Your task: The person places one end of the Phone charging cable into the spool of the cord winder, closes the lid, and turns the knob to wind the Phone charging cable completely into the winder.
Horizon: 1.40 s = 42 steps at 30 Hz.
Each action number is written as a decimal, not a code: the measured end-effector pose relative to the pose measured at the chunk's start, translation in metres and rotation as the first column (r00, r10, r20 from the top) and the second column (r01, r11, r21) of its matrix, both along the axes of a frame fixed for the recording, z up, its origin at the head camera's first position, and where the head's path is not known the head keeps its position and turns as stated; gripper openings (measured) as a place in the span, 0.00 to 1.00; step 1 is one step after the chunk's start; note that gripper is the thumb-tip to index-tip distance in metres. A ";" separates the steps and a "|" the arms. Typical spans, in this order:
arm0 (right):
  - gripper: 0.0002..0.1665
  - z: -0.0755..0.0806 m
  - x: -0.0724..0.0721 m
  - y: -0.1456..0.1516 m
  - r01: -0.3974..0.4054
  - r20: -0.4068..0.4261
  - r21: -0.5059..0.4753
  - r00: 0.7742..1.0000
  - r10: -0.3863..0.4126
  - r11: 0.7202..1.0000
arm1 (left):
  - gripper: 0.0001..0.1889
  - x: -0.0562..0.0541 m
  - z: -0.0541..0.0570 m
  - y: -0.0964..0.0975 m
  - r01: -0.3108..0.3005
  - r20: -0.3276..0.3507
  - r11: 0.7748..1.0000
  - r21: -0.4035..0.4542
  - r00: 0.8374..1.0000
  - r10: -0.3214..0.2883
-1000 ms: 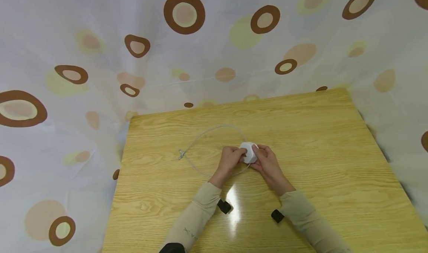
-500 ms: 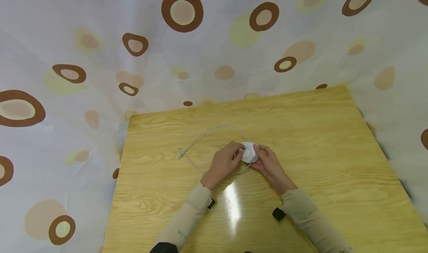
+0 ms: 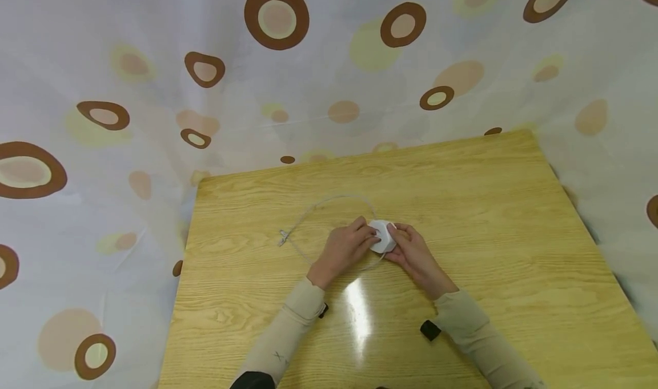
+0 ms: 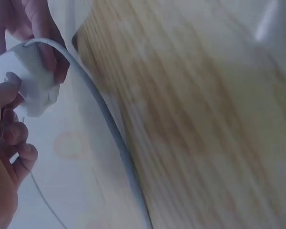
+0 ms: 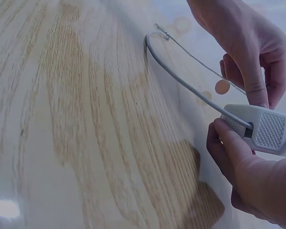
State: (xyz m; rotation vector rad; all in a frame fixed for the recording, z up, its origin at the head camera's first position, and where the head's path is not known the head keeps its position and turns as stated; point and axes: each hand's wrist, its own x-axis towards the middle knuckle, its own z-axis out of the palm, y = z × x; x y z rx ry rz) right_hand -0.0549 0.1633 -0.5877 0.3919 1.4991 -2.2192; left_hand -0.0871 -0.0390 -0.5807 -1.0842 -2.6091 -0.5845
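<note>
The left hand and the right hand meet over the middle of the worktop, both closed around a small white plastic hexagonal case held between them just above the wood. In the head view the left hand's fingers curl onto the case's left edge, and the right hand's fingers wrap its right edge. The right wrist view shows the case edge-on, with a dotted grip patch on its side, the right hand's thumb pressed against its near end and the left hand's fingertip touching its top. In the left wrist view the case sits pinched between the left hand's thumb and the right hand's fingers.

A thin grey cable leaves the case and sweeps in a loose loop across the wood to the left of the hands, ending at a small metal plug tip that lies flat on the surface, well apart from the case. The right wrist view shows the cable entering a slot in the case's edge.

All this sits on a light yellow wood-grain worktop, with a bright glare patch near the forearms. Both arms wear beige sleeves. Behind and around the worktop hangs a white curtain printed with brown and yellow circles.
</note>
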 end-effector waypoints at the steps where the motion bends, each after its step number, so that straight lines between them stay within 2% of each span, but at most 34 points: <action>1: 0.43 0.000 0.000 0.000 0.001 0.003 -0.001 1.000 -0.001 1.000 | 0.09 0.002 0.000 0.002 -0.022 0.015 1.000 -0.002 1.000 0.022; 3: 0.42 -0.001 0.000 0.000 0.008 0.012 -0.005 1.000 -0.008 1.000 | 0.09 0.006 0.001 0.008 -0.079 0.076 0.997 -0.010 0.994 0.080; 4: 0.42 -0.001 0.001 -0.001 0.012 0.017 -0.004 1.000 -0.011 1.000 | 0.09 0.008 0.001 0.011 -0.118 0.126 0.993 -0.009 0.985 0.118; 5: 0.41 -0.001 0.001 -0.001 0.019 0.023 -0.006 1.000 -0.018 1.000 | 0.10 0.009 0.002 0.015 -0.164 0.188 0.987 -0.004 0.969 0.162; 6: 0.41 -0.002 0.001 -0.002 0.026 0.029 -0.008 0.999 -0.025 1.000 | 0.11 0.010 0.003 0.018 -0.215 0.270 0.977 0.006 0.941 0.206; 7: 0.40 -0.002 0.001 -0.003 0.034 0.031 -0.010 0.999 -0.034 0.999 | 0.12 0.011 0.004 0.022 -0.272 0.365 0.962 0.033 0.899 0.241; 8: 0.40 -0.002 0.001 -0.003 0.033 0.027 -0.006 0.999 -0.033 0.999 | 0.13 0.012 0.005 0.025 -0.331 0.462 0.942 0.061 0.846 0.267; 9: 0.40 -0.002 0.000 -0.004 0.036 0.026 -0.001 0.999 -0.036 0.999 | 0.14 0.012 0.006 0.027 -0.392 0.554 0.915 0.097 0.785 0.278; 11: 0.39 -0.001 0.000 -0.006 0.043 0.024 -0.001 0.999 -0.043 0.999 | 0.15 0.011 0.008 0.031 -0.501 0.705 0.849 0.168 0.663 0.252; 12: 0.39 -0.001 -0.001 -0.006 0.047 0.025 0.001 0.999 -0.047 0.999 | 0.16 0.011 0.009 0.032 -0.542 0.759 0.817 0.199 0.612 0.221; 13: 0.39 -0.001 -0.001 -0.006 0.049 0.027 0.004 0.998 -0.049 0.999 | 0.16 0.010 0.009 0.032 -0.566 0.796 0.793 0.226 0.577 0.186; 14: 0.39 -0.001 -0.001 -0.006 0.049 0.030 0.005 0.998 -0.049 0.999 | 0.17 0.010 0.009 0.032 -0.577 0.814 0.779 0.245 0.559 0.158; 15: 0.40 -0.002 -0.002 -0.006 0.054 0.036 0.000 0.998 -0.054 0.999 | 0.17 0.009 0.009 0.031 -0.574 0.817 0.777 0.260 0.559 0.140; 16: 0.41 -0.002 -0.002 -0.005 0.059 0.040 -0.004 0.997 -0.059 0.998 | 0.17 0.009 0.008 0.029 -0.560 0.807 0.784 0.267 0.575 0.136; 17: 0.42 -0.002 -0.002 -0.004 0.063 0.043 -0.008 0.997 -0.063 0.998 | 0.17 0.009 0.008 0.027 -0.532 0.785 0.801 0.274 0.605 0.133; 18: 0.43 -0.002 -0.002 -0.004 0.065 0.043 -0.012 0.997 -0.065 0.998 | 0.16 0.009 0.007 0.024 -0.494 0.748 0.826 0.273 0.649 0.141; 19: 0.44 -0.002 -0.002 -0.003 0.062 0.042 -0.017 0.997 -0.061 0.998 | 0.14 0.010 0.007 0.020 -0.443 0.695 0.858 0.261 0.702 0.152; 21: 0.45 -0.001 -0.002 -0.001 0.049 0.039 -0.024 0.998 -0.048 0.998 | 0.11 0.010 0.006 0.011 -0.331 0.557 0.918 0.218 0.815 0.161; 22: 0.45 -0.001 -0.002 -0.001 0.050 0.039 -0.027 0.998 -0.049 0.998 | 0.10 0.010 0.005 0.006 -0.270 0.481 0.944 0.190 0.864 0.151; 23: 0.45 -0.001 -0.001 0.000 0.044 0.037 -0.028 0.998 -0.043 0.999 | 0.09 0.009 0.005 0.002 -0.208 0.409 0.964 0.164 0.904 0.125; 24: 0.44 -0.001 -0.001 0.000 0.040 0.035 -0.029 0.999 -0.039 0.999 | 0.09 0.009 0.005 -0.002 -0.148 0.339 0.979 0.139 0.936 0.093; 25: 0.43 -0.001 -0.001 0.000 0.034 0.033 -0.030 0.999 -0.033 0.999 | 0.10 0.008 0.005 -0.006 -0.092 0.275 0.990 0.111 0.960 0.058; 27: 0.41 -0.001 -0.001 0.000 0.031 0.030 -0.032 0.999 -0.030 0.999 | 0.10 0.005 0.003 -0.010 -0.003 0.174 0.997 0.075 0.985 -0.010; 29: 0.40 -0.002 0.000 0.000 0.020 0.026 -0.036 0.999 -0.019 0.999 | 0.09 0.002 0.002 -0.011 0.052 0.099 0.998 0.045 0.993 -0.056; 31: 0.40 -0.004 0.000 -0.001 0.010 0.025 -0.038 1.000 -0.009 0.999 | 0.08 0.000 0.000 -0.011 0.077 0.047 0.997 0.027 0.996 -0.078; 35: 0.43 -0.004 -0.001 -0.001 -0.010 0.029 -0.020 1.000 0.011 1.000 | 0.07 -0.002 -0.002 -0.010 0.081 -0.008 0.996 0.023 0.997 -0.080; 42: 0.44 0.001 -0.001 -0.003 -0.038 0.023 -0.018 0.999 0.038 0.999 | 0.07 -0.001 -0.004 -0.010 0.049 -0.073 0.999 0.020 0.996 -0.047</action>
